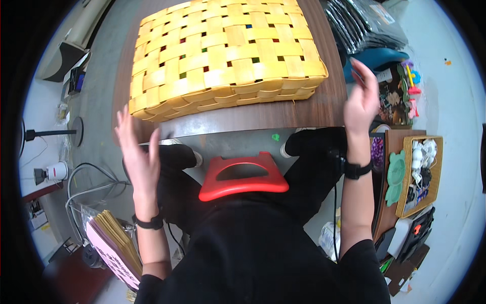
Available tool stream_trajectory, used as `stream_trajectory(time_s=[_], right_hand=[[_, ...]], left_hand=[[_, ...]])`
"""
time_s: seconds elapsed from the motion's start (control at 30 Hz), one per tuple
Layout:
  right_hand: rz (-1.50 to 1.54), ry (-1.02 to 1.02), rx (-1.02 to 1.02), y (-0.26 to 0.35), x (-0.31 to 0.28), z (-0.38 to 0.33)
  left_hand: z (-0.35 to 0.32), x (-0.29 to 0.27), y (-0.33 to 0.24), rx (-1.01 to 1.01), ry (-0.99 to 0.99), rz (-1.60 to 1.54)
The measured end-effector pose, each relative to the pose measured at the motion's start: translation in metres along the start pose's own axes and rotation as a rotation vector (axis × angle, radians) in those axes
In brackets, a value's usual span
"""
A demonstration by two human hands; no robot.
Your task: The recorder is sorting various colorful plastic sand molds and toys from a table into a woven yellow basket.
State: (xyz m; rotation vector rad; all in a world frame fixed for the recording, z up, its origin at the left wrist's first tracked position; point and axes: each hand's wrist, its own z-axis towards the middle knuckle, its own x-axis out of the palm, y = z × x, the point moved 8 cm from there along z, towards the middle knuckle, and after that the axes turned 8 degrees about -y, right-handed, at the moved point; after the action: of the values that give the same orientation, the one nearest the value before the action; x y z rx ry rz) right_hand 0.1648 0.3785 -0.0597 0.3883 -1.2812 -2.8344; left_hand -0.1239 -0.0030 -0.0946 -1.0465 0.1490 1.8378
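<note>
Evidently, since the woven basket [223,55] is borne by the table [283,115], nothing is grasped by left hand [139,159] or right hand [362,104], fingers loose.

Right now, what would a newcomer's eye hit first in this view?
Most likely the big yellow woven basket, top centre on the brown table, bits of colour showing through its gaps. Next, the bright red plastic piece with a wide opening, low centre between the person's legs. Then the two bare hands: the left hand by the basket's near left corner, the right hand off its right side.
</note>
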Motion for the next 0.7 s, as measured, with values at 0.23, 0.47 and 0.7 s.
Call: stream_trajectory(time_s=[0.23,0.47,0.7], right_hand=[[-0.225,-0.052,0.007,-0.064,-0.120,-0.085],[-0.646,0.785,0.503,-0.189,-0.091,-0.126],[-0.322,0.853,0.770,-0.496,-0.065,-0.158]], left_hand=[[-0.067,-0.021,0.002,0.450,-0.248,-0.138],[-0.096,0.040,-0.042,0.545,0.026,-0.185],[-0.097,0.070,-0.081,0.521,0.120,-0.066]])
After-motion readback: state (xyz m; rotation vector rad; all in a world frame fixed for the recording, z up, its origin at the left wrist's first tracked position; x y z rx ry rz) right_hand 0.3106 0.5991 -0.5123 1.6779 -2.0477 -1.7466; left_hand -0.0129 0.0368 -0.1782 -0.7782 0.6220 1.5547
